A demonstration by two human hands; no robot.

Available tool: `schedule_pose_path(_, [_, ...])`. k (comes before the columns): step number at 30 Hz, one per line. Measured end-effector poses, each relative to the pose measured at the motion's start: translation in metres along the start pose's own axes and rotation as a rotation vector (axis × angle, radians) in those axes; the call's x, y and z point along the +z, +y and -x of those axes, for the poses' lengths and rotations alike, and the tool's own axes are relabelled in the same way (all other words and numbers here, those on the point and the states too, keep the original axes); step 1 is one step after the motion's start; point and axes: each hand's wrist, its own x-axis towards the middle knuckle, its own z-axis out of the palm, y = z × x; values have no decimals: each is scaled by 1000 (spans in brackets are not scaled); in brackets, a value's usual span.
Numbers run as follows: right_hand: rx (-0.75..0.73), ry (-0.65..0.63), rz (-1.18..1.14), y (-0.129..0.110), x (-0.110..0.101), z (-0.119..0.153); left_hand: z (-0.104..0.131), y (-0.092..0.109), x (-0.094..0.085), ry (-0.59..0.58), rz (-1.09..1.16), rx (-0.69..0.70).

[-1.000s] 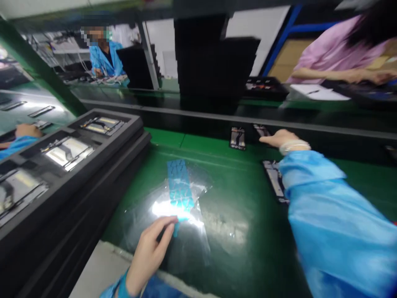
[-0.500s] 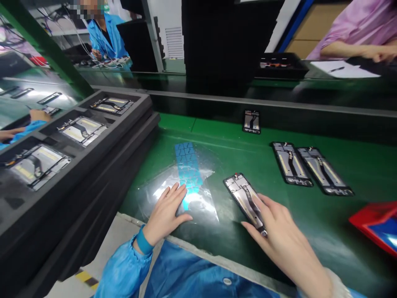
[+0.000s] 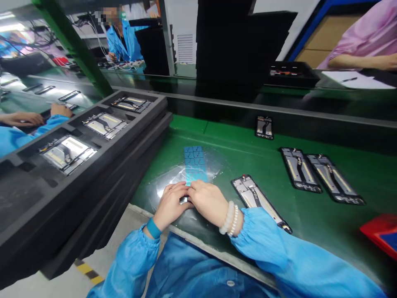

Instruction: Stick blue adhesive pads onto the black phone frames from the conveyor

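Blue sheet point(image 3: 194, 159), likely floppy, best pinched along six o'clock, where left hand point(image 3: 172, 203) and right hand point(image 3: 208, 201) meet, grip's opening and hold unclear

Blue rectangular sticker sheet point(image 3: 194, 159) on clear plastic film point(image 3: 164, 176), green tabletop point(image 3: 248, 159) beneath, dark grey foam tray stack point(image 3: 145, 118) left, flat oblong black-rimmed phone panel point(image 3: 248, 189) right, two similar panels point(image 3: 298, 167) behind it, farther right.

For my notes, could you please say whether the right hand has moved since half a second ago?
Yes: the right hand moved left, from the nearest phone frame to the blue sheet.
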Motion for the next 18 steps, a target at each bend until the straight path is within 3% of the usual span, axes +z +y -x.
schedule_pose_path(5, [31,-17,-62,-12,-4,-7,-1,0,-1,-22,25,8])
schedule_pose_path(10, [150,35,-221,9,-20,17,5,0,-7,-39,80,38])
schedule_pose_path(12, [305,110,-492,20,-23,37,11,10,-5,50,203,5])
schedule_pose_path(15, [607,272,-1266,22,-18,71,18,35,9,218,530,-114])
schedule_pose_path(18, [746,356,-1773,9,-8,94,19,63,31,231,887,-235])
